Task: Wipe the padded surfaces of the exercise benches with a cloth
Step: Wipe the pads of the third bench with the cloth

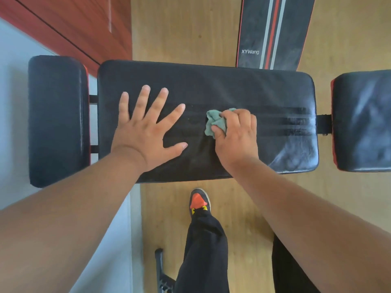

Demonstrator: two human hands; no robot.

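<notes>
While left hand (146, 134) presses flat, fingers splayed, right hand (234, 134) clutches cloth (213, 122).

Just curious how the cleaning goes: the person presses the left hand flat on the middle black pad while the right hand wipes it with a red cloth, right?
Nearly. The cloth is green, not red, as the head view shows. The rest holds: the left hand lies flat on the middle black pad and the right hand grips the cloth.

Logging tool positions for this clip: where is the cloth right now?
In the head view the cloth is bunched in the right hand, pressed on the middle pad just right of centre, with the left hand flat beside it.
</notes>
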